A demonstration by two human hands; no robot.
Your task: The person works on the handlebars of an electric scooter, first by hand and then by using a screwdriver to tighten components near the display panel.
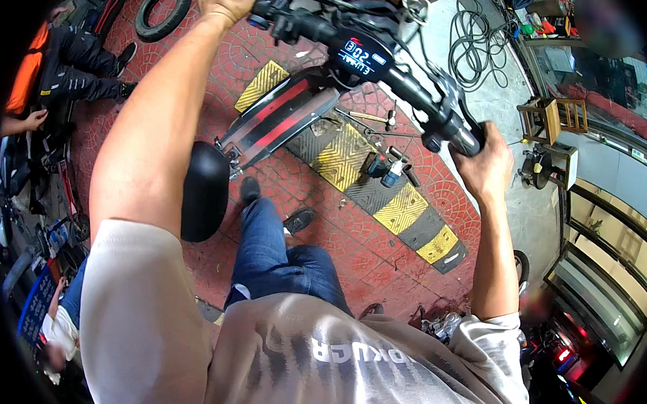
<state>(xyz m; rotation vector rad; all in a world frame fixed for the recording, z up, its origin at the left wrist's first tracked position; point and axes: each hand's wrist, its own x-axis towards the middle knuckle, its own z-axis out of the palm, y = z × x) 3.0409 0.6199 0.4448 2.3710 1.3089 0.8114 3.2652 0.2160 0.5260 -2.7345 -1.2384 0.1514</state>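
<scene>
An electric scooter's black handlebar slants across the upper part of the head view, with a lit display at its middle. My right hand is closed round the grip at its right end, beside the brake lever. At the upper edge my left hand is closed at the bar's left end; the picture's edge cuts off part of its fingers. Below the bar lies the scooter's dark deck with red stripes. A black saddle shows partly behind my left arm.
A yellow and black speed bump crosses the red paving, with a cordless power tool and a hammer on or near it. A tyre, coiled cable and wooden stool lie farther out. A person in orange is at left.
</scene>
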